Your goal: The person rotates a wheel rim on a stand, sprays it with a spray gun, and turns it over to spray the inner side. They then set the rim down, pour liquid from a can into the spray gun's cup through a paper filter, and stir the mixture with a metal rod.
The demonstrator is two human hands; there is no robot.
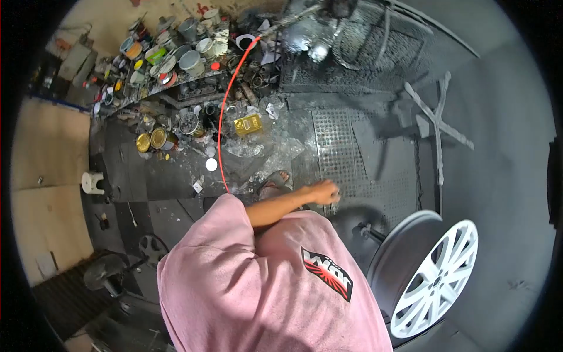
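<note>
My left hand (324, 192) reaches across the front of my body from the pink sleeve (226, 214). Its fingers are curled closed, and whatever they may hold is too small or hidden to make out. To the right of this hand, a white multi-spoke car wheel rim (438, 280) is tilted on its side, its spoked face turned away to the right. A dark stand arm (370, 233) reaches toward the back of the rim. My right hand is out of sight.
A red hose (221, 129) runs from the upper middle toward my left shoulder. Paint cans crowd a bench (164, 88); a yellow tin (248, 124) stands on the floor. A grey cross-shaped stand (437, 117) and a white stool (92, 183) stand at either side.
</note>
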